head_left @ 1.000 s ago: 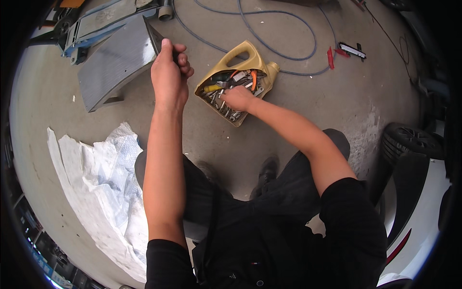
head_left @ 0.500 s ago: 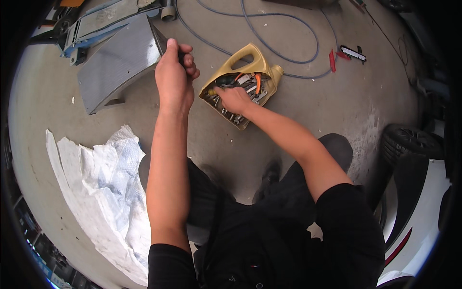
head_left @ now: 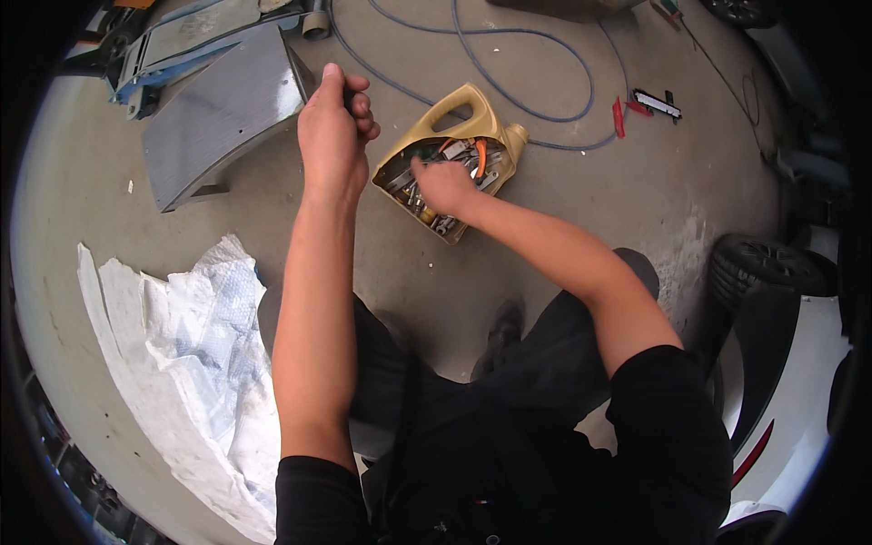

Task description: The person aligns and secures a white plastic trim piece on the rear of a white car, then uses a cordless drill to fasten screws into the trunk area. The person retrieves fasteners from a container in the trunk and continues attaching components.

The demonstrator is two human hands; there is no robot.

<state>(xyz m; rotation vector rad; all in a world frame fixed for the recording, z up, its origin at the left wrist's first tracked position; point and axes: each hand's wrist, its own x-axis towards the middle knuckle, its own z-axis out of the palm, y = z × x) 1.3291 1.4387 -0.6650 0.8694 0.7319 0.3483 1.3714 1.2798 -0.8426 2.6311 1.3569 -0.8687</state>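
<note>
A yellow plastic jug lies on the floor in front of me, its side cut away to form a tray. Wrenches, sockets and other small metal tools fill it, along with an orange-handled tool and a small yellow piece. Reaching in, my right hand touches the tools with its index finger stretched out; the other fingers are mostly hidden. My left hand is raised beside a curved grey panel, fingers curled closed. Whatever sits in that palm is hidden.
A blue floor jack stands at the far left. Blue hose loops behind the jug. Crumpled white sheeting lies at left. A white-and-black tool and red pieces rest at right, beyond a tyre and white car bodywork.
Inside the jug my right hand has shifted among the tools, and the yellow piece now lies nearer the jug's front edge. My left hand has moved slightly up and right.
</note>
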